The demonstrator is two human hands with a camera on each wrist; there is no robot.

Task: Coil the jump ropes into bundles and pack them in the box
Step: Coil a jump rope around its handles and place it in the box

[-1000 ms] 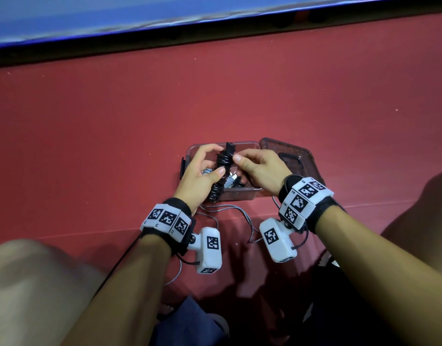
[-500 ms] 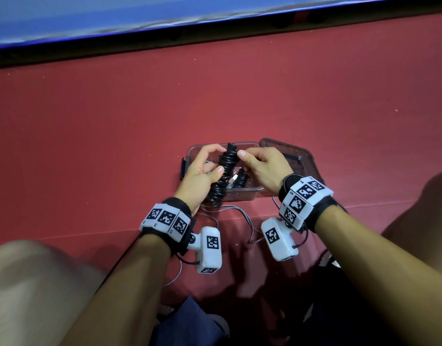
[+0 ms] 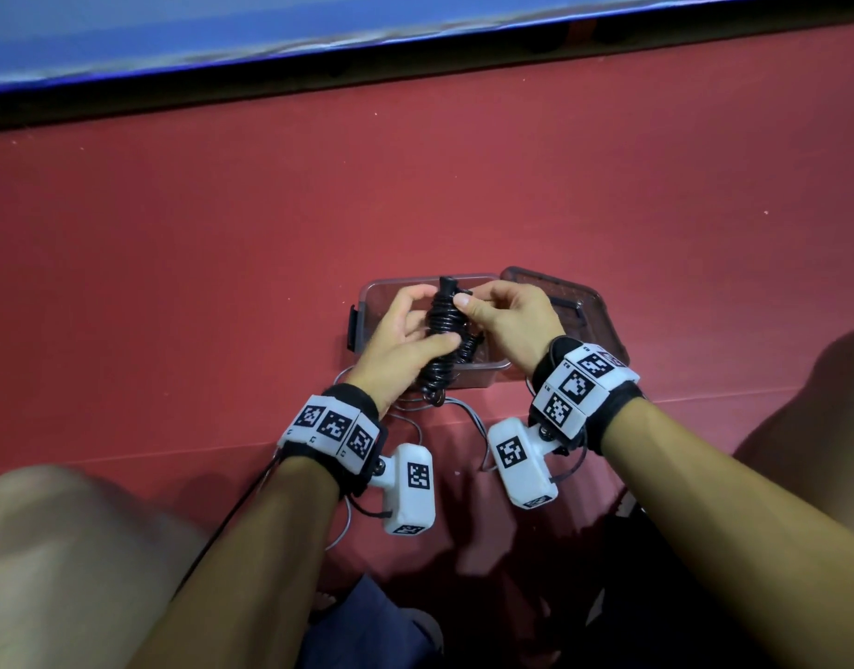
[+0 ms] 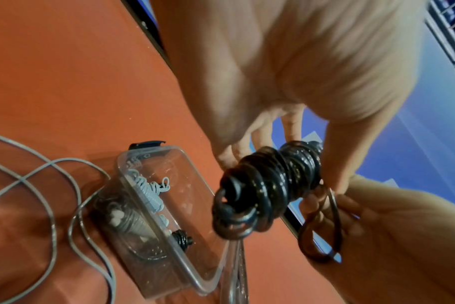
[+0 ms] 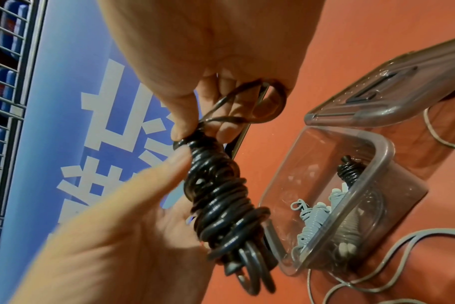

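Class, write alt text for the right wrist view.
Two hands hold a coiled black jump rope bundle; the right hand pinches its loose end loop. Beside it, an open clear plastic box on the red floor holds grey and black coiled ropes.

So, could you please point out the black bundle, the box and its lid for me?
black bundle [image 5: 216,197]: right wrist view, middle of its coils.
box [image 5: 382,144]: right wrist view, upper rim corner.
lid [image 3: 567,294]: head view, top face.

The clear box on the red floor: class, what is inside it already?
Inside the box lie a coiled grey rope bundle and a coiled black one. The box's floor beneath them is covered.
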